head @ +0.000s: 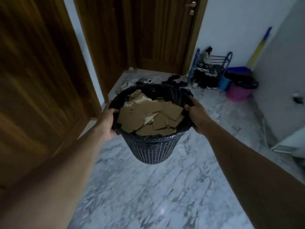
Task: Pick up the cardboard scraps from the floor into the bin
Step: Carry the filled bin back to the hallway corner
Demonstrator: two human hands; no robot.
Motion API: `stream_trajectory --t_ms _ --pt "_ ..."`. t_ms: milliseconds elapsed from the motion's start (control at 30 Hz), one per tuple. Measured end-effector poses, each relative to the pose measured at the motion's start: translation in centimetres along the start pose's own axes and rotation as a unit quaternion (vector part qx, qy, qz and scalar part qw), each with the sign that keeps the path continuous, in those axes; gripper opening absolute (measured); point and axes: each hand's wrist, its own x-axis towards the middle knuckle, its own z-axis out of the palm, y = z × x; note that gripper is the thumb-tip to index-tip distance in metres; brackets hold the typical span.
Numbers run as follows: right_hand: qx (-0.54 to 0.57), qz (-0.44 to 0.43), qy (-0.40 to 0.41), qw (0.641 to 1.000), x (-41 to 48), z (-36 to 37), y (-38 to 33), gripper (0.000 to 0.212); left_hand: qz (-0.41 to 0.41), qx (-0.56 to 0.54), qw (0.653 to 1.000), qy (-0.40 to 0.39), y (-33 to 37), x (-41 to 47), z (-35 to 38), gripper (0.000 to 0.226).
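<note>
We stood on the marble floor (148, 187) of a narrow hallway, wooden doors (41, 71) running along our left and ahead, and nowhere on the visible tiles did a single scrap remain, so we judged the collecting to be finished or nearly so. Out in front we carried the dark mesh bin (153, 149), raised clear of the floor and gripped on opposite sides of its rim, which kept the load level. Its black liner (173, 95) was folded over the rim, and our grips on the rim appeared to pin it there. Our left hand (107, 123) was clenched around the near-left rim, thumb hooked inside; our right hand (197, 113) clasped the right rim the same way. The cardboard scraps (148, 118) lay heaped inside, piled almost to the top, a few torn edges poking above the pile, so a tilt, we thought, could spill them. Farther back stood a shoe rack (212, 66) and a pink basket (237, 94) against the wall.
</note>
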Motion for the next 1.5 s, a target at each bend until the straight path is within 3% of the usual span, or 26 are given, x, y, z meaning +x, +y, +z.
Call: stream_trajectory --t_ms 333,500,800,1167,1233,1400,1500 --pt "0.029 -0.018 0.125 0.992 15.4 -15.5 -4.4 0.041 0.051 0.104 0.981 -0.159 8.7 12.6 25.1 0.063" --pt "0.042 -0.019 0.191 0.981 23.4 -23.2 -5.3 0.042 0.064 0.121 0.965 -0.223 11.5 18.3 38.7 0.048" --pt "0.064 0.000 0.312 0.948 38.9 -37.3 -3.0 0.040 0.049 0.173 0.927 -0.328 12.0 32.7 64.7 0.056" --pt "0.112 0.056 0.496 0.859 54.4 -54.3 9.0 0.052 0.023 0.260 0.836 -0.483 0.9 45.8 96.4 0.050" --pt "0.120 0.071 0.523 0.841 56.6 -57.8 11.7 0.053 0.031 0.291 0.807 -0.513 -2.4 47.6 102.0 0.051" --pt "0.126 0.097 0.570 0.806 63.1 -66.9 20.6 0.053 0.022 0.335 0.773 -0.539 -12.5 52.4 115.0 0.055" --pt "0.150 0.105 0.613 0.769 66.5 -71.2 26.2 0.051 -0.001 0.337 0.773 -0.537 -19.6 55.7 121.8 0.055"
